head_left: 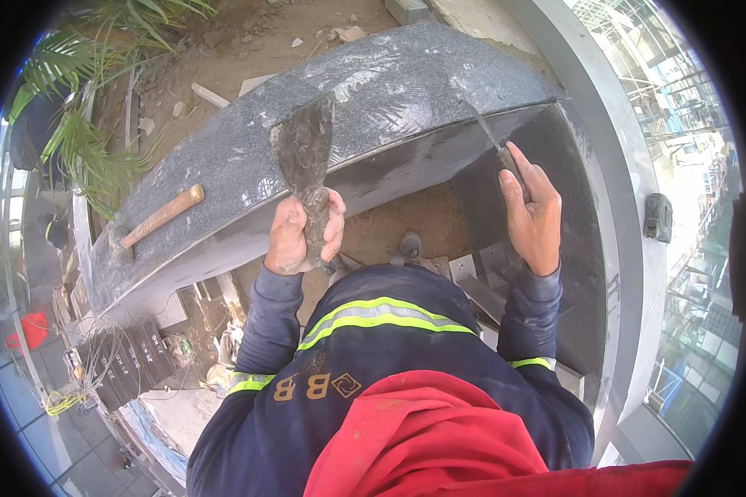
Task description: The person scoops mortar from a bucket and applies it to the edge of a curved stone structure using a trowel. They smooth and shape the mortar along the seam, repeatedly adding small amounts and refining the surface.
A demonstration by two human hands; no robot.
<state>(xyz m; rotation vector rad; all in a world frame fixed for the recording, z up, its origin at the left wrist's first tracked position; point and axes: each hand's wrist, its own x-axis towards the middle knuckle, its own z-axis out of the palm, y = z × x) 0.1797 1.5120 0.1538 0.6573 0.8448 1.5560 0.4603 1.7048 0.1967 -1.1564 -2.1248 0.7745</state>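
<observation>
My left hand (305, 232) is closed around the mortar-caked handle of a trowel (304, 149). Its broad, dark blade flares away from me, over the grey granite slab (389, 87). In my right hand (532, 211), the thumb and fingers grip the handle of a narrow-bladed scraper (486, 128). That blade points far and left, its tip at the slab's top face; whether it touches cannot be made out. White smears and dusty streaks mark the slab. A hammer (164, 215) with a wooden handle lies on its left part.
Soil with stone scraps and palm fronds (83, 124) lies beyond the slab. A grey metal ledge (630, 248) curves along the right, with a small black device (658, 218) at its outer edge. Dark perforated blocks (128, 364) and rubble sit at the lower left.
</observation>
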